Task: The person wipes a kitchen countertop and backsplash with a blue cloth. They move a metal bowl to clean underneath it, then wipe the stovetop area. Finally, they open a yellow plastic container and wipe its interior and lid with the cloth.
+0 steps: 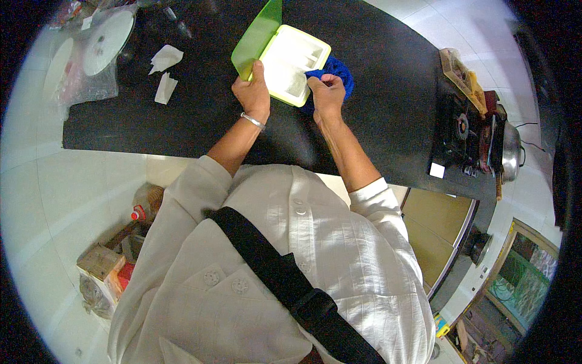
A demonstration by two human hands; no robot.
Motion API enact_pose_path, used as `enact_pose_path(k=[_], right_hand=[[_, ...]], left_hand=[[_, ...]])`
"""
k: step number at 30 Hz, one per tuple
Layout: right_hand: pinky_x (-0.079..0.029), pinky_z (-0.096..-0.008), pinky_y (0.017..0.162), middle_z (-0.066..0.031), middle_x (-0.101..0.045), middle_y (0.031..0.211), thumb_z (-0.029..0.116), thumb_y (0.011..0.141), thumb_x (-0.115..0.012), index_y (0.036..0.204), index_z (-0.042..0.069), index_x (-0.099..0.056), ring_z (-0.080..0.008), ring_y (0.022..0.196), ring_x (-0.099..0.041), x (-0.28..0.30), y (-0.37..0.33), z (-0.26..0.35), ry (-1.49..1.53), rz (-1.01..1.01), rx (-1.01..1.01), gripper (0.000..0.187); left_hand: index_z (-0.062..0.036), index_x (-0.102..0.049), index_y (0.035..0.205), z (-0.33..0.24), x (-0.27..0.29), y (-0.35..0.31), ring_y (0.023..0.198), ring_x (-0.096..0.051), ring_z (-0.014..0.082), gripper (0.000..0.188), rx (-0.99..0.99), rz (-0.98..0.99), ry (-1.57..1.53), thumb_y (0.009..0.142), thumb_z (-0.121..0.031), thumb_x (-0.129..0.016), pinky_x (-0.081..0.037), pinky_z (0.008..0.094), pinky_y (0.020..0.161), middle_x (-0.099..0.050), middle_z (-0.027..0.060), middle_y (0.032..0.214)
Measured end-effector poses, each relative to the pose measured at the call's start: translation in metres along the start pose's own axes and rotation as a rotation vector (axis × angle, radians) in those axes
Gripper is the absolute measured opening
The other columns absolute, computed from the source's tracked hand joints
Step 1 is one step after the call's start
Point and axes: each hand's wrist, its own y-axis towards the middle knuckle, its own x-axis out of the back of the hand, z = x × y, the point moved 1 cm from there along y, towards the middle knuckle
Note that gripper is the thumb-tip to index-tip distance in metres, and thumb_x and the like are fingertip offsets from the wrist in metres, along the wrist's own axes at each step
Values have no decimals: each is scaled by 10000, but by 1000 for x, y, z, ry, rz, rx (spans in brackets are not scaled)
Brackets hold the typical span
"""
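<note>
A white compartmented box [282,51] with a pale green rim stands tilted on the black countertop [194,121], its translucent green lid [259,36] swung up on the left. My left hand [253,91] grips the box's near left side, thumb along the rim. At the right side, my right hand [327,94] pinches a bunched blue cloth [347,76], with part of it pressed at the box's right edge. More of the cloth hangs behind and under the right hand. The box's interior is partly washed out by glare.
Two torn white paper pieces [167,57] lie left of the box. Further left is a clear plastic bag [100,85] with white round lids or plates. On the right are a black gas stove [459,130], a steel pot [511,151], a shallow wooden tray [458,76] and a small white square [436,170].
</note>
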Motion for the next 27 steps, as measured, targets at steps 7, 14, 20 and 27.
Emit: enact_pose_path(k=[7,14,20,27], right_hand=[[-394,-235,617,-19,-483,758,49,623,-679,839,46,-497,-119,679,-445,10,-37,-19,22,44,-99,283],[-414,-234,611,-4,-522,762,20,717,-648,844,35,-554,-99,676,-471,13,-2,-18,18,23,180,158],[-465,-307,684,-117,-588,849,62,820,-605,894,10,-593,-221,741,-570,44,-28,-13,-458,185,596,91],[-464,-316,640,-137,-562,832,15,823,-597,912,7,-578,-229,710,-567,18,-66,37,-610,423,798,92]], left_hand=[[91,-643,821,5,-2,0,668,-557,106,317,1,-16,-35,859,-223,-627,-457,281,600,-650,60,755],[78,-631,899,1,1,-11,728,-541,109,343,55,71,-52,912,-251,-536,-446,286,667,-644,67,809],[71,-562,1105,0,6,-14,952,-531,156,381,123,204,-164,940,-260,-469,-408,300,850,-598,101,1063],[14,-343,1369,15,23,0,1252,-393,192,466,230,520,-500,975,-232,-318,-270,312,1061,-409,100,1382]])
